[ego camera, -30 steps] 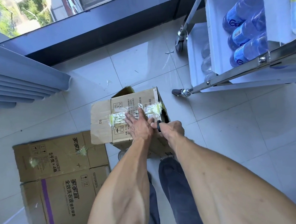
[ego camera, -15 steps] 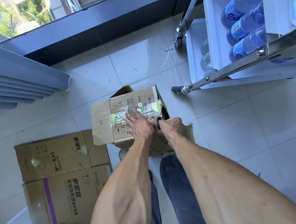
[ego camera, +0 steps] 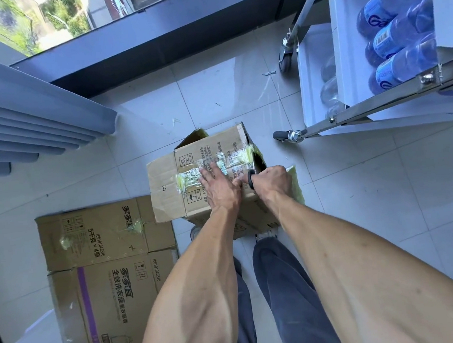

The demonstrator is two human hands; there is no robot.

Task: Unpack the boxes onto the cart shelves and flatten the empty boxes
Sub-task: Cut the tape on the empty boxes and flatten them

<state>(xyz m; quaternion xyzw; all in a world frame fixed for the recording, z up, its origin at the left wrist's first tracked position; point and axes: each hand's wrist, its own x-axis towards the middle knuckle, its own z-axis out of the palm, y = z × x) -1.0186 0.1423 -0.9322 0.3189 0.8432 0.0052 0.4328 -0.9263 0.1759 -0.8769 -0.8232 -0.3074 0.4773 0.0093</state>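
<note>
Two hands work on a taped cardboard box on the floor.

The left hand lies flat with straight fingers on top of the box, pressing on the old tape. The right hand is curled tight around a dark tool at the box's right edge, just beside the left hand. A flat box lies on the tiles to the left. The cart stands to the right, well apart from the box, with blue bottles on its shelf.
</note>
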